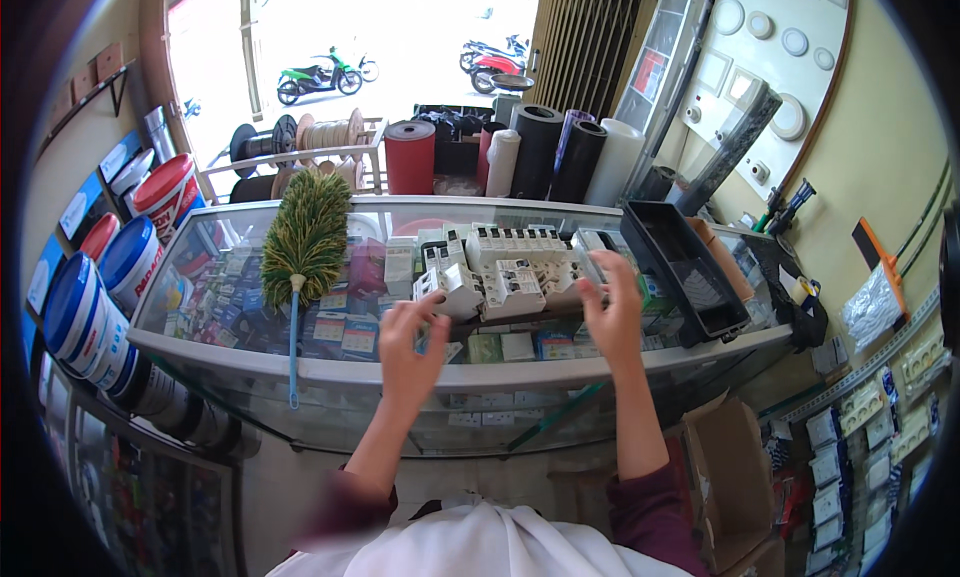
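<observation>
Rows of white circuit breakers (515, 282) sit together on the glass counter in front of me. My left hand (412, 339) is at their near left corner, fingers bent and apart, close to a white breaker block (455, 289). I cannot see anything held in it. On the other side, my right hand (612, 307) is raised at the right end of the breakers, thumb and fingers spread. A pale box (594, 245) lies just behind its fingertips. A green and yellow feather duster (308, 232) with a blue handle rests to the left.
The glass display counter (430, 365) holds many small packages inside. A black tray (685, 272) stands at its right end. Rolls of sheeting (410, 159) and cable spools (330, 132) are behind it. Paint buckets (90, 307) line the left; a cardboard box (730, 467) stands at lower right.
</observation>
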Demonstrator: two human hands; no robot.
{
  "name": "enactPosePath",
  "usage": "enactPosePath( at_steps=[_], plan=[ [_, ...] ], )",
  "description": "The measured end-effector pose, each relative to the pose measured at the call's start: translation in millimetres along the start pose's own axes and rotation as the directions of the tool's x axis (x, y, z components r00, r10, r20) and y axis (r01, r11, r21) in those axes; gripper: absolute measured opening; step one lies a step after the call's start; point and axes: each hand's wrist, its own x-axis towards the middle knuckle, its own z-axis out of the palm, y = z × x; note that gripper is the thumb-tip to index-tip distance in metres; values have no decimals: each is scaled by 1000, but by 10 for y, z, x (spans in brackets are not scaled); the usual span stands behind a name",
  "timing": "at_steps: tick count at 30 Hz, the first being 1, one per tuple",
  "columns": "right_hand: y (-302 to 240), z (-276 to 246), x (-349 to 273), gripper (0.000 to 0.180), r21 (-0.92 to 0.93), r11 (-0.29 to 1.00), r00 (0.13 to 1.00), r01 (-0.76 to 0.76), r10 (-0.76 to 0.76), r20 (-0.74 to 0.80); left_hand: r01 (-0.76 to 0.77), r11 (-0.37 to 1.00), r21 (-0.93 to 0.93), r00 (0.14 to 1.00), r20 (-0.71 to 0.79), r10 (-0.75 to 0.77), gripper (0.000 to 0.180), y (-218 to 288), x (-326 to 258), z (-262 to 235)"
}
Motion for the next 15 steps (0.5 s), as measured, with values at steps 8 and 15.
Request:
enactPosePath(
  at_steps=[8, 15],
  plan=[
    [-56, -240, -677, 21, 753, -335, 469, -566, 620, 629, 574, 293, -765, 728, 312, -611, 57, -539, 248, -95],
    [-457, 459, -792, 34, 611, -515, 410, -602, 457, 789, 690, -6, -724, 650, 623, -435, 40, -708, 258, 67]
  ],
)
